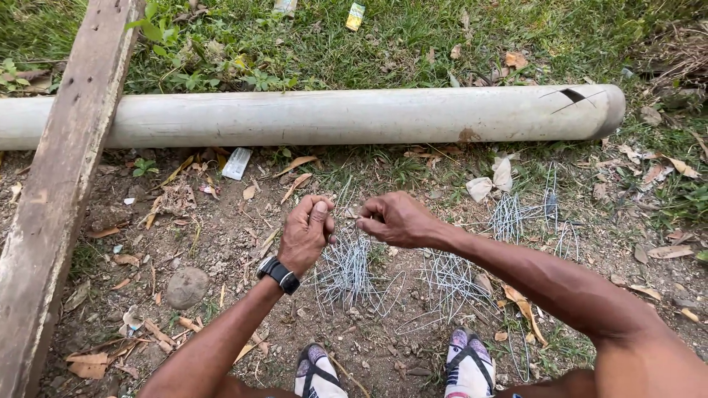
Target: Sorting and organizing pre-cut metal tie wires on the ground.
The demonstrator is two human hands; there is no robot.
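Note:
My left hand (306,232) is closed around the top of a bundle of thin grey wire pieces (346,269) that hangs down toward the dirt. My right hand (398,219) pinches the same bundle's top from the right, close to the left hand. A dark watch sits on my left wrist. More loose bunches of bent wire (451,280) lie on the ground below my right forearm, and another bunch of wire (527,214) lies further right.
A long grey-white pipe (354,116) lies across the ground behind the hands, cracked at its right end. A weathered wooden plank (63,169) leans over it at left. A stone (186,286), dry leaves, litter and grass surround. My sandalled feet (468,365) are at the bottom.

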